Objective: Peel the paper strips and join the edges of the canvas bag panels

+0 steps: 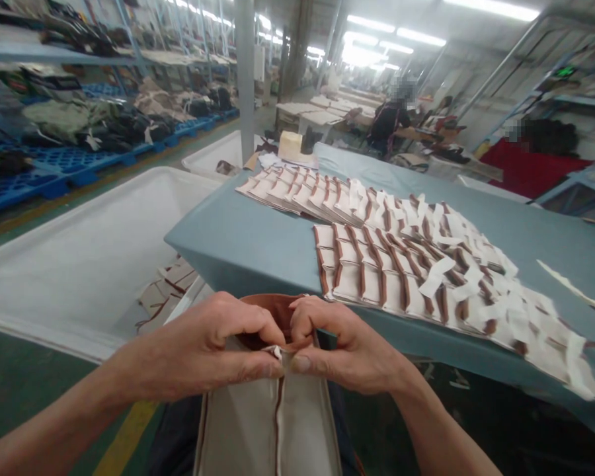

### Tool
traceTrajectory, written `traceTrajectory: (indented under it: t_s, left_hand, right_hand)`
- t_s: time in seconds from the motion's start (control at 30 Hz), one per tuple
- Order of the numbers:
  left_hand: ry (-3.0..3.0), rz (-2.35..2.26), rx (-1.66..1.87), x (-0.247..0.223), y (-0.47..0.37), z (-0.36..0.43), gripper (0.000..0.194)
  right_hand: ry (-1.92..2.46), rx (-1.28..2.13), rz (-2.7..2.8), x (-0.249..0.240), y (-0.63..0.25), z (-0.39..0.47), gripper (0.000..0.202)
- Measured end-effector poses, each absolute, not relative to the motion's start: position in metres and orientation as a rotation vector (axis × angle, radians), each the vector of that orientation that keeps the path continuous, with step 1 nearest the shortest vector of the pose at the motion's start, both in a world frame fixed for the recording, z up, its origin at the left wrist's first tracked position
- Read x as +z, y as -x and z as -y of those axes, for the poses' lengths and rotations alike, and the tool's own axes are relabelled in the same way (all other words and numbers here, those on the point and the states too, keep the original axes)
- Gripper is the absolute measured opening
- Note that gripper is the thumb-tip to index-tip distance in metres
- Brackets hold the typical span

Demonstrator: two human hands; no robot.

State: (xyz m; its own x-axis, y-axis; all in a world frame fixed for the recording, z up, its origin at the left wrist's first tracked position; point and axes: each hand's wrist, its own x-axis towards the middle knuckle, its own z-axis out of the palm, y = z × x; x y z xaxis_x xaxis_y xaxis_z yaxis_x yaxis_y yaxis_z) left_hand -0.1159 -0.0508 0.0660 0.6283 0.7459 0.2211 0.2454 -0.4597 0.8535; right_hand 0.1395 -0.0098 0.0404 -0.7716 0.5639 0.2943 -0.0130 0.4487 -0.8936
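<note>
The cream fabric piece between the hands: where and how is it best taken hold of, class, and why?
Probably pinch the cream fabric piece by the near edge of its opening, either side of the brown centre line, coming from the person's side with thumbs outside. The opening shows its brown inside beyond that edge, leaving it reachable from both faces; the left hand and right hand pinch there.

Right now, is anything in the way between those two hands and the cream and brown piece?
Nothing visible: the left hand and right hand both pinch the cream and brown piece directly at its rim.
</note>
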Motion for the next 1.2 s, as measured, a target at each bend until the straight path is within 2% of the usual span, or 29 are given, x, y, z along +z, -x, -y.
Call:
traceTrajectory:
  t_s: [0.1, 0.2, 0.47, 0.6, 0.7, 0.77, 0.87, 1.0, 1.2]
  left_hand:
    - [-1.976, -0.77, 0.73, 0.063, 0.114, 0.052, 0.013]
    - [-1.977, -0.827, 0.723, 0.062, 0.113, 0.054, 0.018]
    - [-2.108, -1.167, 0.708, 0.067, 0.105, 0.073, 0.026]
    - [-2.167, -1.25, 0.847, 0.062, 0.1, 0.081, 0.028]
    - [-2.06, -1.22, 0.797, 0.06, 0.103, 0.08, 0.03]
    - [-1.994, -1.197, 0.725, 0.059, 0.105, 0.078, 0.032]
    - [-1.945, -1.178, 0.799, 0.057, 0.105, 0.077, 0.036]
    - [-1.939, -1.178, 0.889, 0.054, 0.105, 0.079, 0.037]
    - [-1.985, -1.07, 0.686, 0.062, 0.124, 0.079, 0.044]
  right_hand:
    - [0.523, 1.455, 2.099, 0.03, -0.138, 0.008, 0.059]
    - [0.573, 1.449, 2.105, 0.024, -0.135, 0.007, 0.06]
    - [0.538, 1.014, 2.257, 0.043, -0.132, 0.022, 0.033]
    - [0.611, 0.808, 2.327, 0.049, -0.129, 0.031, 0.033]
    - [0.615, 0.762, 2.364, 0.044, -0.126, 0.033, 0.035]
    - [0.611, 0.804, 2.357, 0.041, -0.122, 0.033, 0.033]
    - [0.621, 0.937, 2.319, 0.042, -0.116, 0.033, 0.027]
    - [0.645, 1.205, 2.213, 0.045, -0.106, 0.032, 0.032]
    - [0.66, 1.431, 2.062, 0.046, -0.1, 0.033, 0.027]
